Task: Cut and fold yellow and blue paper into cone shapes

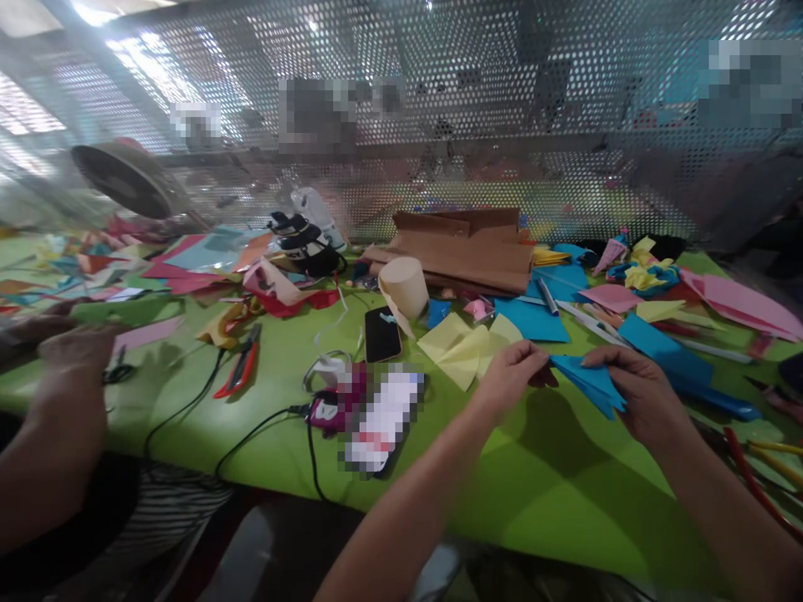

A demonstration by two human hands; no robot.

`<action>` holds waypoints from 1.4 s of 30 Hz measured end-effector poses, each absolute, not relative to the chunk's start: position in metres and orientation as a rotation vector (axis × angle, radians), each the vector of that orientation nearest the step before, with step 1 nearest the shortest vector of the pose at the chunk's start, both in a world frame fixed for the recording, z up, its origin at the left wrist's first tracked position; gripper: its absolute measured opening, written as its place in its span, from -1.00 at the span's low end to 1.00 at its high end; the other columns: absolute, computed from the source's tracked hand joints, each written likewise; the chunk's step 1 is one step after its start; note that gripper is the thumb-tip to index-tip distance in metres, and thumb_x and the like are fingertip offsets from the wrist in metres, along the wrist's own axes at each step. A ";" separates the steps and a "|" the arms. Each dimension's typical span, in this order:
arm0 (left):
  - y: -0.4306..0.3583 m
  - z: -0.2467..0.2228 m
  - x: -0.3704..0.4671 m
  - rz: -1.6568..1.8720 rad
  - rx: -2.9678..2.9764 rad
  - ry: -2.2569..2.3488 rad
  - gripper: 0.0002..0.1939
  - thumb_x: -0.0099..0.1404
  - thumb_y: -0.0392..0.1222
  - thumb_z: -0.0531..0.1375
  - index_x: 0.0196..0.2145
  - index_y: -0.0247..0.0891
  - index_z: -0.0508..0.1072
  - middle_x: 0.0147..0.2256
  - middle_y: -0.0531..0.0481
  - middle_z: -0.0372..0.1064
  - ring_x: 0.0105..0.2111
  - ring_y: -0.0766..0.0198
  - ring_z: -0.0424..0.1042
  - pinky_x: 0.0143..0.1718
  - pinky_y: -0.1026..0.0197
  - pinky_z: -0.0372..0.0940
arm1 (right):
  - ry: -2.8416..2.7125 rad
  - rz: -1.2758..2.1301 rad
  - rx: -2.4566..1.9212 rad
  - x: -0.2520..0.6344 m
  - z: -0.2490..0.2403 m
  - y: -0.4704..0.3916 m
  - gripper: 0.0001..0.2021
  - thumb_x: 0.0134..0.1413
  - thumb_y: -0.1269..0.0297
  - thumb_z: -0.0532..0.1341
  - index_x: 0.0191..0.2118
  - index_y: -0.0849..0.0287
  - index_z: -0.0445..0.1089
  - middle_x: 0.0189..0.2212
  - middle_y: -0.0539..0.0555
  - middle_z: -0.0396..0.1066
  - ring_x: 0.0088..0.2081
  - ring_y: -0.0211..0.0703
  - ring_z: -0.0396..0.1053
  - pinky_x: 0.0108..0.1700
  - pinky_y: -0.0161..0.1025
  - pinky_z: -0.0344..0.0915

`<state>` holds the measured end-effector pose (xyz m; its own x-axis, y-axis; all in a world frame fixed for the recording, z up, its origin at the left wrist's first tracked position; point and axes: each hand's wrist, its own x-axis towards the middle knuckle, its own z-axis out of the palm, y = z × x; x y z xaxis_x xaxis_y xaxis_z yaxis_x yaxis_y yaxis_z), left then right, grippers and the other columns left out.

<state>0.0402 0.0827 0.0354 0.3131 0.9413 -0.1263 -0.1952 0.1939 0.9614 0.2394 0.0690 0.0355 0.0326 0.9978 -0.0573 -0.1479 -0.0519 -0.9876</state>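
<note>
A piece of blue paper (588,383), folded into a narrow pointed shape with several layers fanning at its lower end, is held above the green table. At its left tip, the fingers of my left hand (515,369) are closed in a pinch. My right hand (635,386) grips the wider right side, thumb on top and the other fingers partly hidden behind. Sheets of yellow paper (461,347) lie just beyond my left hand. More blue paper (665,347) rests behind my right hand.
The green table (502,493) carries a phone (386,418), a dark phone (382,334), a purple power bank (335,410) with cables, red-handled pliers (242,364), a tape roll (405,286) and brown cardboard (464,255). Another person's arm (59,401) reaches in at left. A perforated metal screen (432,125) stands behind.
</note>
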 end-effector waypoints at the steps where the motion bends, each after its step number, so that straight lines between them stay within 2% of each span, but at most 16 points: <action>1: 0.083 0.035 0.040 0.971 1.060 0.897 -0.75 0.35 -0.08 0.24 -0.40 -0.30 0.38 -0.49 -0.02 0.48 -0.49 0.37 0.44 -0.36 0.31 0.28 | -1.047 1.294 -1.157 0.239 0.035 0.069 -0.98 -0.10 0.25 0.38 -0.46 0.02 0.56 -0.43 0.02 0.59 -0.51 -0.12 0.44 -0.44 -0.13 0.40; 7: 0.085 0.034 0.037 0.915 1.161 0.946 -0.78 0.38 -0.12 0.17 -0.41 -0.27 0.35 -0.51 0.00 0.45 -0.48 0.34 0.43 -0.33 0.27 0.29 | -1.045 1.339 -1.161 0.241 0.035 0.070 -0.96 -0.08 0.22 0.39 -0.45 0.01 0.57 -0.44 0.01 0.56 -0.49 -0.14 0.42 -0.40 -0.14 0.38; 12: 0.081 0.043 0.029 0.819 1.625 1.111 -0.65 0.48 0.03 0.05 -0.36 -0.22 0.40 -0.36 -0.04 0.51 -0.33 0.23 0.44 -0.25 0.23 0.26 | -1.224 1.306 -1.173 0.247 0.029 0.073 -0.97 -0.11 0.28 0.40 -0.43 0.04 0.59 -0.35 0.00 0.59 -0.34 -0.12 0.48 -0.25 -0.18 0.38; 16: 0.078 0.048 0.030 0.653 1.888 1.069 -0.63 0.52 0.03 -0.01 -0.35 -0.19 0.38 -0.40 0.01 0.42 -0.36 0.22 0.37 -0.33 0.23 0.16 | -1.426 1.273 -1.168 0.248 0.027 0.073 -0.95 -0.06 0.26 0.37 -0.41 0.05 0.61 -0.35 0.02 0.58 -0.23 -0.04 0.49 -0.12 -0.12 0.38; 19: 0.078 0.045 0.035 0.596 1.917 1.075 -0.66 0.52 0.01 0.00 -0.38 -0.19 0.30 -0.40 0.05 0.33 -0.36 0.24 0.30 -0.34 0.23 0.09 | -1.416 1.267 -1.164 0.245 0.027 0.072 -0.87 -0.02 0.21 0.39 -0.29 0.03 0.61 -0.28 0.03 0.59 -0.19 -0.04 0.48 -0.14 -0.15 0.38; 22: 0.080 0.037 0.038 0.702 1.803 1.125 -0.63 0.52 0.02 0.03 -0.42 -0.19 0.20 -0.44 0.08 0.23 -0.38 0.27 0.25 -0.35 0.24 0.05 | -1.319 1.262 -1.155 0.243 0.030 0.072 -0.74 0.08 0.11 0.39 -0.10 -0.01 0.59 -0.22 0.04 0.55 -0.18 -0.09 0.45 -0.18 -0.22 0.37; 24: 0.081 0.033 0.039 0.808 1.728 1.177 -0.62 0.52 0.03 0.03 -0.43 -0.19 0.16 -0.47 0.10 0.17 -0.41 0.29 0.20 -0.37 0.23 0.01 | -1.248 1.286 -1.153 0.243 0.032 0.071 -0.72 0.14 0.03 0.37 -0.06 -0.03 0.57 -0.22 0.03 0.52 -0.18 -0.11 0.43 -0.20 -0.24 0.38; 28: 0.082 0.027 0.039 0.970 1.667 1.249 -0.62 0.53 0.02 0.02 -0.42 -0.19 0.14 -0.48 0.12 0.10 -0.44 0.31 0.14 -0.39 0.21 -0.03 | -1.227 1.358 -1.148 0.244 0.034 0.072 -0.68 0.18 -0.08 0.33 -0.09 0.01 0.58 -0.25 0.05 0.50 -0.25 -0.12 0.43 -0.26 -0.22 0.42; 30: 0.081 0.026 0.039 1.031 1.686 1.257 -0.64 0.54 0.00 0.02 -0.41 -0.19 0.15 -0.47 0.12 0.12 -0.42 0.31 0.14 -0.36 0.21 -0.02 | -1.273 1.353 -1.177 0.244 0.032 0.073 -0.63 0.13 -0.12 0.35 -0.11 0.06 0.56 -0.26 0.07 0.51 -0.28 -0.12 0.45 -0.29 -0.21 0.41; 33: 0.078 0.026 0.041 1.075 1.731 1.291 -0.66 0.54 -0.03 0.02 -0.40 -0.20 0.17 -0.45 0.11 0.14 -0.41 0.30 0.15 -0.35 0.20 -0.03 | -1.339 1.318 -1.247 0.243 0.029 0.073 -0.55 0.03 -0.15 0.41 -0.14 0.11 0.53 -0.38 0.06 0.49 -0.33 -0.11 0.44 -0.35 -0.22 0.39; 37: 0.076 0.026 0.043 1.065 1.766 1.328 -0.67 0.54 -0.04 0.03 -0.40 -0.19 0.18 -0.45 0.10 0.17 -0.42 0.30 0.15 -0.36 0.19 -0.04 | -1.396 1.226 -1.278 0.242 0.026 0.074 -0.58 -0.05 -0.13 0.46 -0.30 0.12 0.49 -0.50 -0.01 0.43 -0.44 -0.21 0.35 -0.41 -0.25 0.32; 42: 0.079 0.029 0.038 0.925 1.765 1.278 -0.58 0.54 0.06 -0.01 -0.44 -0.19 0.20 -0.51 0.09 0.20 -0.46 0.29 0.21 -0.39 0.19 -0.03 | -1.412 1.155 -1.269 0.243 0.026 0.075 -0.62 -0.02 -0.11 0.44 -0.40 0.11 0.45 -0.55 -0.05 0.39 -0.50 -0.26 0.31 -0.44 -0.28 0.27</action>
<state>0.0383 0.0788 0.0288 0.2381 0.9635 0.1221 0.4171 -0.2150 0.8831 0.2429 0.0750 0.0260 -0.0826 0.9962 0.0286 0.1694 0.0423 -0.9846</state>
